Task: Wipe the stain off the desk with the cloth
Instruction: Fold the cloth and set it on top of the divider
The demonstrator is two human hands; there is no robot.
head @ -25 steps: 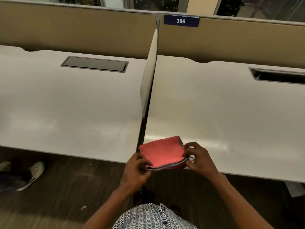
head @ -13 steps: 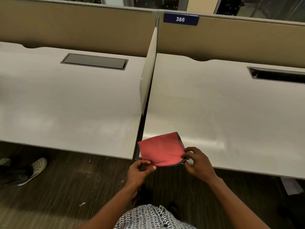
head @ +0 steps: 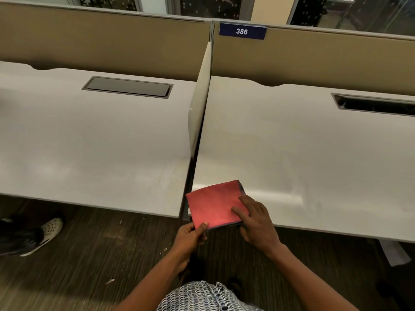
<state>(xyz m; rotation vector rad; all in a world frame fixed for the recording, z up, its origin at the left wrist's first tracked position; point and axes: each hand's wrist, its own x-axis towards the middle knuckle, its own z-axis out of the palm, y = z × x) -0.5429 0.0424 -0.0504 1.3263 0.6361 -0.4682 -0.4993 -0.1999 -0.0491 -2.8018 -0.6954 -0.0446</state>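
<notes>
A folded red cloth (head: 213, 204) is held at the near left corner of the right-hand tabletop (head: 303, 153), partly over its front edge. Its near edge is pinched by the left hand (head: 188, 240), thumb on top. The right hand (head: 258, 223) is laid on the cloth's right side with fingers (head: 239, 211) fairly straight, gripping nothing. No stain can be made out on the pale surface. An open cable tray (head: 377, 106) is set into this tabletop; its contents cannot be told. A closed cable hatch (head: 128, 86) is seen in the neighbouring desk (head: 78, 142) beyond a white divider (head: 198, 108). A sign reading 386 (head: 242, 31) is fixed to the tan partition (head: 314, 57). A shoe (head: 33, 237) is seen on the dark floor (head: 89, 254)
</notes>
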